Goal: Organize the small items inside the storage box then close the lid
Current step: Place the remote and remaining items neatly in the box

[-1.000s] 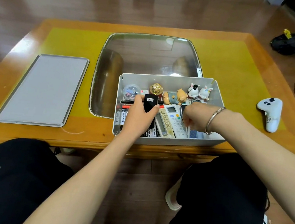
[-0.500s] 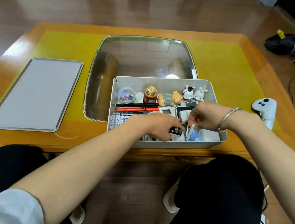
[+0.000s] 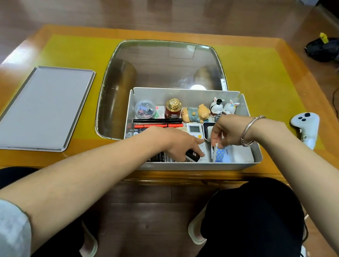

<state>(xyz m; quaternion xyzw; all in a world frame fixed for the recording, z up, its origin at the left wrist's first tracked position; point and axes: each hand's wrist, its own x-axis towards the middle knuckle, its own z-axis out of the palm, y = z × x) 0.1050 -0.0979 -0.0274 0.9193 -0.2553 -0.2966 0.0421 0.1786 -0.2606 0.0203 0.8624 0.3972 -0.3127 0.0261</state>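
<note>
**Head view: both hands low inside the open box**

Head camera looks down on the grey box [image 3: 242,168] at the near edge of the table [image 3: 267,61], centre right of the frame, its front wall almost flush with the table's lip. The left hand [image 3: 175,142] reaches in across the near wall, fingers curled round a small black device [image 3: 193,156] above the remote [image 3: 194,130]. The right hand [image 3: 230,130] pinches a white card [image 3: 214,152] standing on edge by the blue dotted packet [image 3: 220,155]. Free room in the box lies only at its right end. Figurines [image 3: 223,107], a gold-capped jar [image 3: 173,107], a clear capsule [image 3: 145,108] and pens [image 3: 158,123] line the far wall.

A second ago the left hand held the black device upright in the middle of the box; it has since swung right and down. The right hand has lifted slightly.

Lid [image 3: 40,107] lies flat at left, well apart from the box. A glass inset [image 3: 165,64] fills the table's middle; a white controller [image 3: 305,127] lies at right. Wooden floor surrounds the table; a dark bag [image 3: 323,48] sits upper right.
</note>
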